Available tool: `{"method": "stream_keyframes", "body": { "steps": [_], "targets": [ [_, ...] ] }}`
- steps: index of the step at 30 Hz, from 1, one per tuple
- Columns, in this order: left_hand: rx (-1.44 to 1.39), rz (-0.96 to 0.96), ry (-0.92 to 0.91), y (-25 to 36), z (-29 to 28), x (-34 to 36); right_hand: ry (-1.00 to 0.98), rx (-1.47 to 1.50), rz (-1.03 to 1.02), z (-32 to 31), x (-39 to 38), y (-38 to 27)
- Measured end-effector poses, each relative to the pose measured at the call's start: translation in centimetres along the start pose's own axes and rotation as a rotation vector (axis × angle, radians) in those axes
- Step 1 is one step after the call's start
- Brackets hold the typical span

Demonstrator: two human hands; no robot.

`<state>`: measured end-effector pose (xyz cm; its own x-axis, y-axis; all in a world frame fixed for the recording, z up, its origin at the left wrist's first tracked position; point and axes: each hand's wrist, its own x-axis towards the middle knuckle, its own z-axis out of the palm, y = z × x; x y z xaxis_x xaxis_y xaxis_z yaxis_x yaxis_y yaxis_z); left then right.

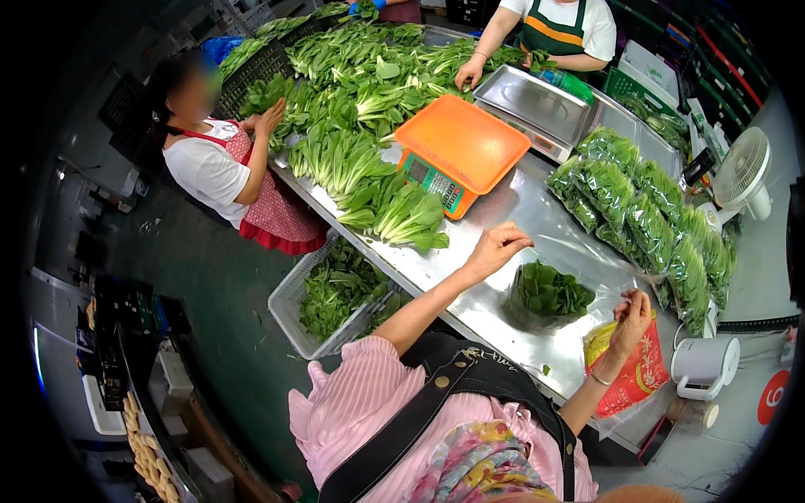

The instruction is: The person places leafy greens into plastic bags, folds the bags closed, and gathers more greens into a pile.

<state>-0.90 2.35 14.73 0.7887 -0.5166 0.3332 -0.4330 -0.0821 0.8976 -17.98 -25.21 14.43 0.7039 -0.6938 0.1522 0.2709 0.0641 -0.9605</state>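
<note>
A clear plastic bag [549,295] with a bunch of dark leafy greens inside lies on the steel table [503,306] in front of me. My left hand [495,247] pinches the bag's upper edge on the left, fingers closed on the film. On the right, my right hand [633,318] pinches the other side of the bag's mouth, so the plastic is stretched between both hands. A thin bracelet sits on my right wrist.
An orange scale [457,151] and a steel scale [532,105] stand beyond the bag. Loose greens [360,101] are piled on the table's far end, packed bags [646,210] on the right. A white basket [289,302] sits on the floor. Two co-workers [226,168] [558,33] handle greens. A fan [742,176] stands at right.
</note>
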Motion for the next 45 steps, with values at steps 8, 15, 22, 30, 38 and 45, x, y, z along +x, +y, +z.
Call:
{"method": "stream_keyframes", "body": {
  "steps": [8, 15, 22, 30, 38, 45],
  "targets": [
    [-0.517, -0.105, 0.082, -0.1, 0.3, 4.7, 0.058, 0.418, 0.090, 4.5, 4.2, 1.4],
    [-0.490, -0.483, -0.071, -7.9, -1.8, -4.6, -0.288, -0.026, 0.322, -0.3, -2.7, 9.9],
    [-0.464, -0.710, 0.057, -11.5, 2.1, -9.3, -0.334, -0.160, 0.381, -3.8, -5.7, 15.1],
    [-0.452, -0.860, 0.056, -8.6, 1.2, -11.0, -0.560, -1.164, 0.079, -4.9, -12.8, 6.4],
    [-0.498, -0.924, -0.098, -8.1, 0.2, -11.7, -0.406, -1.143, 0.122, -4.6, -15.9, 7.1],
    [-0.541, -0.964, -0.217, -7.7, -0.6, -12.1, -0.963, -1.199, 0.751, -12.6, -23.7, 4.0]
  ]
}}
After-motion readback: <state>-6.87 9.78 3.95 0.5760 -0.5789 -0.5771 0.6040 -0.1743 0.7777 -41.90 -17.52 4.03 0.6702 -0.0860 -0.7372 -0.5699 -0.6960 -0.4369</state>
